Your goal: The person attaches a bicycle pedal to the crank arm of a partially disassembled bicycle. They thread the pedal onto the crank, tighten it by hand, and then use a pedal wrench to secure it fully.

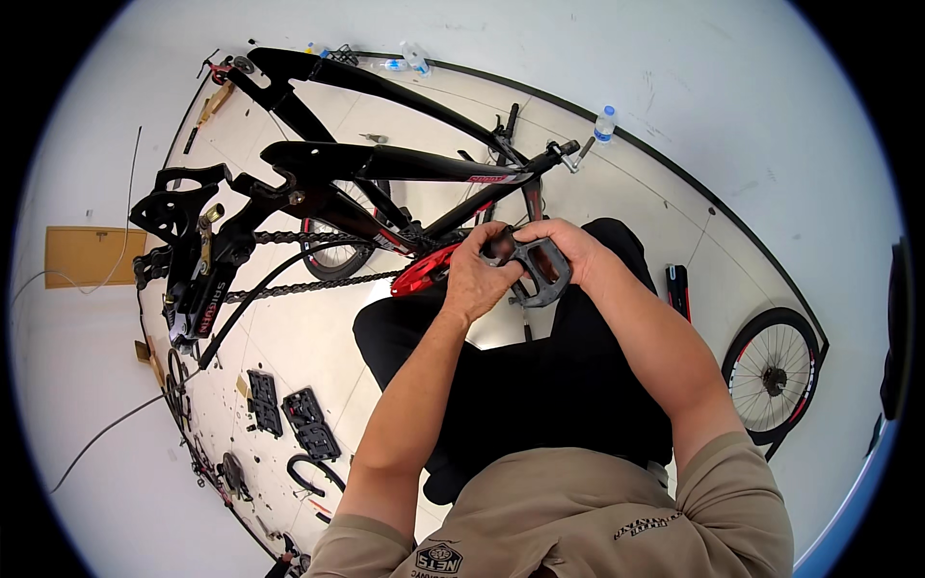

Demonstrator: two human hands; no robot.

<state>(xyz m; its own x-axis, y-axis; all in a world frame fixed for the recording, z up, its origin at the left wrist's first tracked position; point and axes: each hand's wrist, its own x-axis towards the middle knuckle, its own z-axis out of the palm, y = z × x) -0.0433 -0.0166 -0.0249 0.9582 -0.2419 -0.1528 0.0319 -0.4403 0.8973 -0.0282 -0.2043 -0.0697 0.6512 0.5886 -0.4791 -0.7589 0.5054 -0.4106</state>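
Item one: a grey-black pedal [547,287], at the centre of the frame, just right of the chainring. We find both hands together on it. The left hand [477,277] grips its left end, thumb in front; the right hand [568,246] is closed over its upper right part. Fingers cover much of the pedal, and the patch between the hands is dark and blurred; we cannot tell whether the pedal joins a crank.

Item two: a red chainring [422,274], left of centre, its right side partly hidden by the left hand.

Item three: a black bicycle frame [405,159], across the upper left and centre; its tubes overlap, so we cannot trace every joint.

Item four: a chain [318,287], running left from the chainring, lost in part behind the derailleur [200,275].

Item five: a spoked wheel [774,380], at the right, whole in outline.

Item six: two dark open cases [310,424], at the lower left, contents too small for us to name.

Item seven: a clear bottle [605,125] with a blue cap, at the upper right.

Item eight: a dark object [898,328] at the right edge, cut off; we cannot identify it.
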